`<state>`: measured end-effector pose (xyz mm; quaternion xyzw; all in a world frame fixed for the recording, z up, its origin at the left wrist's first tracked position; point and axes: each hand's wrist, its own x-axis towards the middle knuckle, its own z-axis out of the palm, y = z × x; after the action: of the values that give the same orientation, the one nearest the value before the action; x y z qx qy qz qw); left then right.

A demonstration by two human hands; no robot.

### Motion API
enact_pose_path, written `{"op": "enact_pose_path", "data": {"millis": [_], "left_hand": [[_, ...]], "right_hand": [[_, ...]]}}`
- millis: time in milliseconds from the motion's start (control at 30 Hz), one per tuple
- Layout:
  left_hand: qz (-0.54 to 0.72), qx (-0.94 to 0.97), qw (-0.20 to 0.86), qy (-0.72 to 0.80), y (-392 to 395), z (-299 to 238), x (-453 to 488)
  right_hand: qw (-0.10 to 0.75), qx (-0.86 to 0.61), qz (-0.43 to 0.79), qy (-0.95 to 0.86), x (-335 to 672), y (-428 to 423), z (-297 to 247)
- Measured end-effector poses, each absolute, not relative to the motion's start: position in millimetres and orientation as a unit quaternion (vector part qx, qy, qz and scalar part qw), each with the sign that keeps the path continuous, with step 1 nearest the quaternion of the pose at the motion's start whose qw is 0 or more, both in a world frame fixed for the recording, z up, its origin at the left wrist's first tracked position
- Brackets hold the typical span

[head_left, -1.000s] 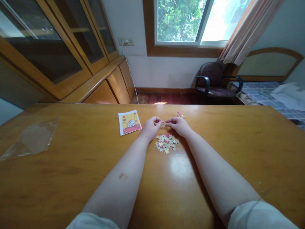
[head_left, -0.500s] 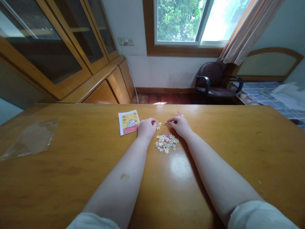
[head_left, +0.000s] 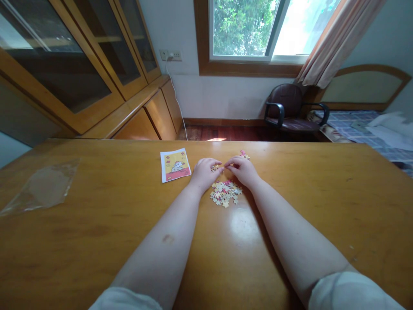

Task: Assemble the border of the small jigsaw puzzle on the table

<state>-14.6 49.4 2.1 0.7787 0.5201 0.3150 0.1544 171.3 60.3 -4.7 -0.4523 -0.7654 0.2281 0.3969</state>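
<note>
Together, both hands (head_left: 222,170) at puzzle pieces (head_left: 215,167)

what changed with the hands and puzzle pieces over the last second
The left hand and right hand, apart half a second ago, have come back together, fingertips meeting over a small piece on the table. Whether either grips it cannot be told. The loose pile, picture card and plastic bag stayed put.
</note>
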Motion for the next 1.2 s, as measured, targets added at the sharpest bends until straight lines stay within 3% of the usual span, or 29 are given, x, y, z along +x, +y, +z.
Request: {"op": "enact_pose_path", "data": {"millis": [300,533,1000,1100,1200], "left_hand": [[0.300,0.760,0.125,0.562,50.5,-0.9,-17.0],[0.275,0.725,0.094,0.625,50.8,-3.6,-19.3],[0.159,0.772,0.139,0.600,47.7,-2.9,-13.0],[0.162,0.770,0.140,0.601,48.3,-4.0,-13.3],[0.172,0.765,0.148,0.603,49.0,-4.8,-13.8]], "right_hand": [[0.347,-0.497,0.209,-0.768,172.4,59.9,-6.5],[0.293,-0.429,0.236,-0.821,171.2,57.4,-5.8],[0.232,-0.430,0.183,-0.853,166.6,56.2,-4.5],[0.257,-0.422,0.226,-0.840,167.4,56.8,-2.5],[0.261,-0.394,0.348,-0.810,171.9,58.2,0.8]]}}
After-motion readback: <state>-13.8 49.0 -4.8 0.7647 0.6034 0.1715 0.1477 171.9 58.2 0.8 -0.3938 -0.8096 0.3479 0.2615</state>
